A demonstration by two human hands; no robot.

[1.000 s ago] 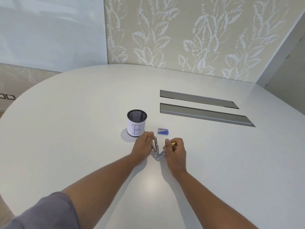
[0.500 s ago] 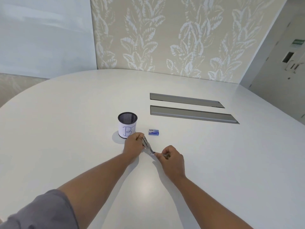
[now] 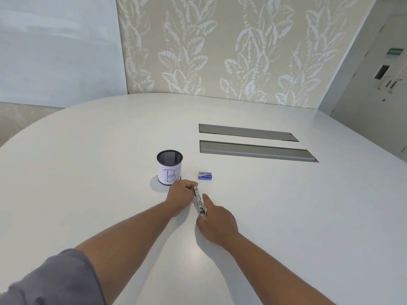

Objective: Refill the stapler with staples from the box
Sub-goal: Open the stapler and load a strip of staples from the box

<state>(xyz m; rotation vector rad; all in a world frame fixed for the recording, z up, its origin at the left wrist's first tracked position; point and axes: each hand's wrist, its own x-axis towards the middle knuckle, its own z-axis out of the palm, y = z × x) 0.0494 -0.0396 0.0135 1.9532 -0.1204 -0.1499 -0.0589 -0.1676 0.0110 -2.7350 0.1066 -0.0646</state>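
Note:
A small metal stapler point(image 3: 199, 202) lies low over the white table point(image 3: 88, 172), its silver underside or inner rail facing up, running from far to near. My left hand point(image 3: 181, 194) grips its far end from the left. My right hand point(image 3: 217, 221) holds its near end, with the thumb stretched along the right side. A little beyond the hands, a small blue staple box point(image 3: 205, 176) rests flat on the table, apart from both hands. Whether staples are in the stapler is too small to tell.
A black mesh pen cup point(image 3: 169, 167) with a white paper label marked "B1" stands just left of the staple box. Two long grey cable slots point(image 3: 253, 150) are set into the table further back right. A door is at the far right.
The stapler stood open in a V a second ago; the two halves have come together into one line. My right hand has slid toward me along it. The view shifted left.

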